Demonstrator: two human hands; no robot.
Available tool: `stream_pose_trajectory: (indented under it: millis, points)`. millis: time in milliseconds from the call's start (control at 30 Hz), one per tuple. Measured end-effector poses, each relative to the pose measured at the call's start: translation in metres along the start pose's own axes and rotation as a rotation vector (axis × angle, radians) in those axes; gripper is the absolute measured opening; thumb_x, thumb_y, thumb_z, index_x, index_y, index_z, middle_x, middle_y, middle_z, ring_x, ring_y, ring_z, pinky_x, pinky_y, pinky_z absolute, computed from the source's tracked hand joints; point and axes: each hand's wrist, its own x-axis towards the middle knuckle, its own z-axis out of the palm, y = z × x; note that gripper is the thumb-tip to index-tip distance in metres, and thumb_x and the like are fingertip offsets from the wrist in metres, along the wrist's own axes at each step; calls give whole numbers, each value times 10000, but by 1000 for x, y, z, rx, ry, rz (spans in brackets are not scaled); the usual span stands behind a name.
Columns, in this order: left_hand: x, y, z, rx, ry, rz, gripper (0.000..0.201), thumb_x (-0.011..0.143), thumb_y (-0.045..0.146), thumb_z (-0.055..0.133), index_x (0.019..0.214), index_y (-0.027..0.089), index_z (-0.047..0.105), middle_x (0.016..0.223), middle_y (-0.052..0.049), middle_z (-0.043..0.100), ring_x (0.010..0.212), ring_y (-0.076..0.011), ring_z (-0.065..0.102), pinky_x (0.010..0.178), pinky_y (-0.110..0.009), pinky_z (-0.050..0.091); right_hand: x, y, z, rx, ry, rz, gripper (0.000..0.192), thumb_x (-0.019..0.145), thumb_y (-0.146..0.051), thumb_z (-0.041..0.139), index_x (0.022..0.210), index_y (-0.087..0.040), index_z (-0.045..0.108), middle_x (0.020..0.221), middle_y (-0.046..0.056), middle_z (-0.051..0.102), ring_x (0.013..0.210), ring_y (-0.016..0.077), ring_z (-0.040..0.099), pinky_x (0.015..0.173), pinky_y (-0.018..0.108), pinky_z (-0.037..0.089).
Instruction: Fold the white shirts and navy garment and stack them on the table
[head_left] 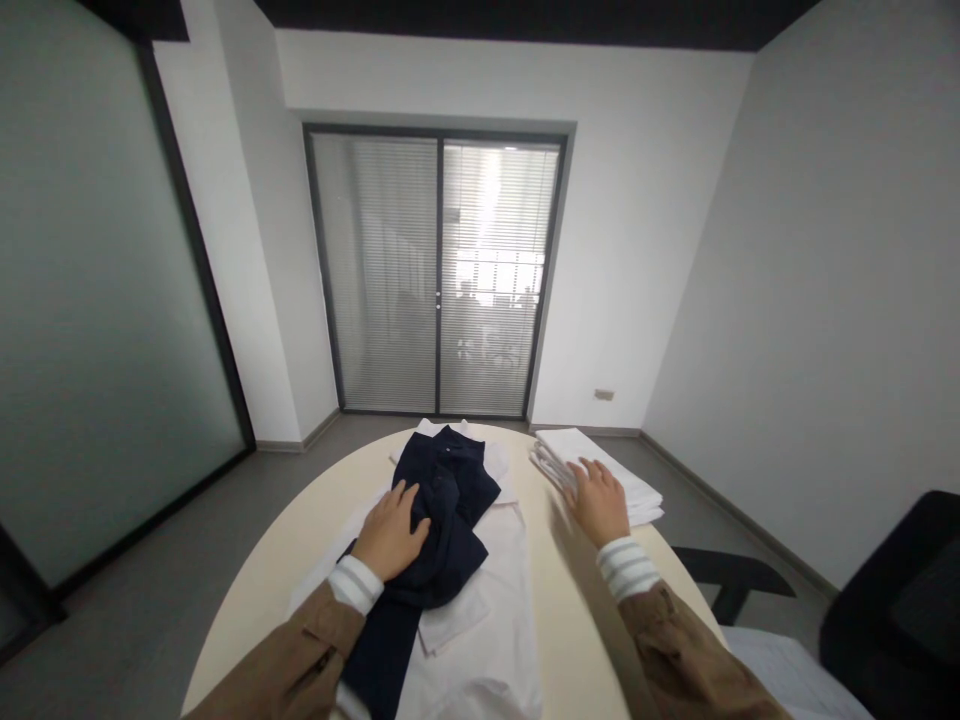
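My left hand [391, 530] lies on a crumpled navy garment [446, 510], its fingers spread over the cloth. A small light button shows near the garment's far end. Beneath the navy cloth a white shirt [506, 590] is spread lengthwise on the round table, partly hidden. At the right, my right hand [598, 500] rests on the left edge of a stack of folded white cloths [626, 478], with fingers apart and slightly bent. Both hands touch fabric without visibly gripping it.
The round cream table [277, 560] fills the lower middle. A black office chair [900, 600] stands close on the right, with white fabric [795, 675] beside it. Beyond the table are a glass door with blinds [375, 290] and white walls.
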Motion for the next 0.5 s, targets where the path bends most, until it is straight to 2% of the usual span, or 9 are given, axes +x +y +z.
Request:
stream_pose_trajectory:
  millis: [67,133,200,267,333,400,500]
  points:
    - [-5,22,15,-27,13,83,681,901,485,461,1495,159,394,1579,-148,323,1443,-362,296,1171,-493,234,11,19,3,-59,5,236,534,875,-342,549,1380,-171,527,1479,170,459,1382,378,353,1064,534,329]
    - [-12,34,36,-58,-14,175,662,889,440,496,1503,217,393,1597,-106,298,1456,-375,260,1178,-533,202,15,33,8,-39,-107,362,494,890,-417,519,1327,-196,580,1403,179,539,1291,403,466,972,561,394]
    - [-17,35,55,-82,-23,246,645,880,392,520,1502,270,395,1612,-69,269,1469,-373,224,1182,-553,185,16,40,13,-2,-204,384,436,936,-438,425,1226,-201,648,1248,181,648,1138,394,589,869,539,446]
    - [-20,30,68,-100,-5,258,613,889,365,514,1489,289,415,1610,-53,275,1471,-361,229,1183,-565,186,17,41,12,4,-200,381,441,972,-405,342,1137,-175,680,1095,187,704,1016,367,650,816,506,462]
    - [-21,25,71,-121,25,252,571,905,359,498,1469,287,447,1600,-50,303,1467,-345,247,1187,-568,187,21,39,1,21,-114,371,441,984,-381,320,1100,-155,681,1016,192,718,944,342,672,803,478,466]
    - [-20,23,68,-154,53,254,531,921,365,482,1445,280,481,1583,-52,341,1465,-329,261,1194,-565,180,26,35,-19,119,21,344,433,983,-392,340,1110,-146,673,1006,190,718,901,316,677,795,441,473]
    - [-20,26,61,-237,80,260,498,940,373,458,1423,262,503,1547,-61,406,1453,-306,297,1205,-562,156,29,23,-59,457,252,298,463,959,-481,407,1110,-137,679,964,156,718,841,275,666,755,378,491]
